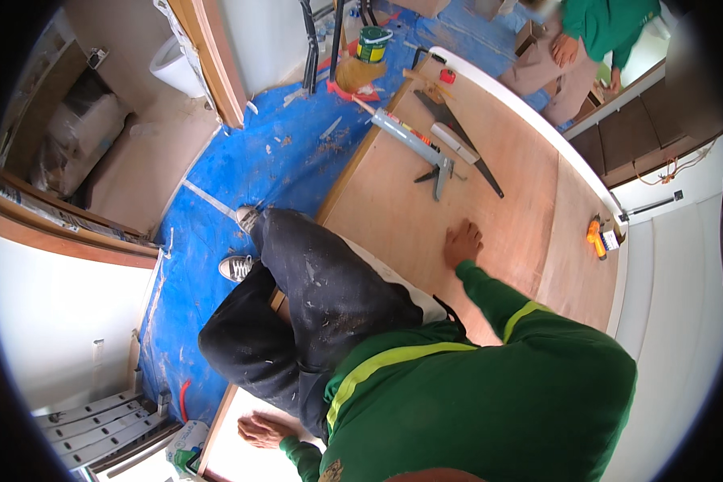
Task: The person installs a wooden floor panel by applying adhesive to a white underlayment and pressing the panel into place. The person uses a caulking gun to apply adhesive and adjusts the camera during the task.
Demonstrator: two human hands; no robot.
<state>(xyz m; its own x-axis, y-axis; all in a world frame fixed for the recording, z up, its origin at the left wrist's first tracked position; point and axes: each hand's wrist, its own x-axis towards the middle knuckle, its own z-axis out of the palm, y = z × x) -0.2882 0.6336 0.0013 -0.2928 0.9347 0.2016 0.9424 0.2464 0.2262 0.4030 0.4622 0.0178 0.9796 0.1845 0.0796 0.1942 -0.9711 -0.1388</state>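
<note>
A person in a green top with yellow stripes and dark, paint-flecked trousers kneels on a wide plywood panel (426, 217); the right hand (463, 243) lies flat on the bare wood, fingers spread, holding nothing; the left hand (262, 430) presses palm-down, fingers open, on the panel's pale near end, close to its edge; farther along the board, well apart from both hands, lie a caulking gun (414, 143) and a hand saw (458, 143) crossing each other; an orange tool (595, 238) sits by the white edge; blue sheeting (249, 169) covers the floor alongside, with a green tin (372, 43) standing at its far end
</note>
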